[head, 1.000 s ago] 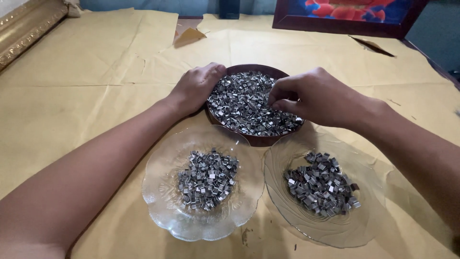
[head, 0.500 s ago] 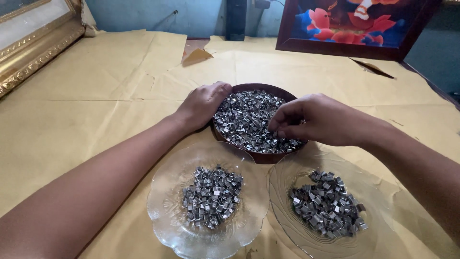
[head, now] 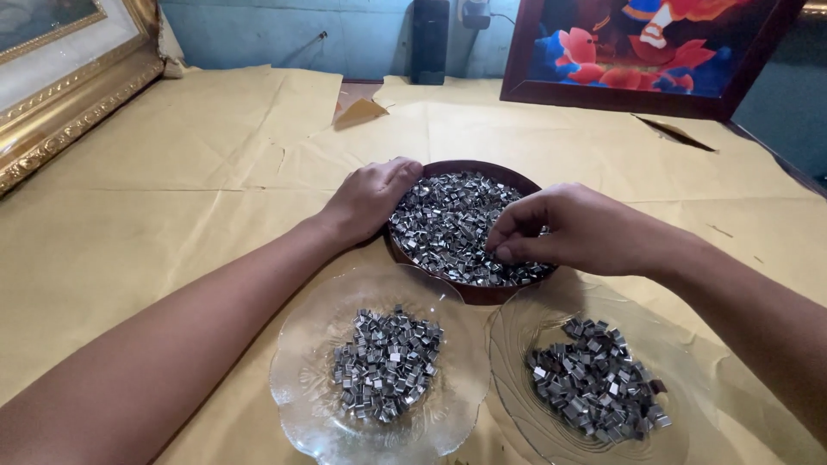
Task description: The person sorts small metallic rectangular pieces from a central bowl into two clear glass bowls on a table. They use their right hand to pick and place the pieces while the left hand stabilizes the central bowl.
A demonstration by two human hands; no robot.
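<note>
Landmark: brown bowl, round, dark brown, standing on the counter and heaped with small shiny metal clips.

Left hand: laid against the bowl's left rim, palm down, fingers curled loosely over the edge and touching the nearest clips. It steadies the bowl; whether any clip is held under the fingers cannot be told.

Right hand: over the right half of the bowl, fingers bunched downward with thumb and fingertips pinched together in the heap of clips. It seems to nip a clip or two, though the piece itself is too small to make out.

Left glass dish: clear, scalloped, just in front of the bowl and slightly to its left, its rim close against the bowl's base. It carries a compact pile of sorted clips.

Right glass dish: clear, ribbed, in front of the bowl to its right, its rim just beside the left dish. It carries a second pile of clips, spread a little wider.

Covering: yellow-brown paper sheets, creased and torn in places, under the bowl and both dishes.

Behind the bowl, well apart: a dark-framed painting in red and blue leaning at the far right; a gilt picture frame at the far left.
</note>
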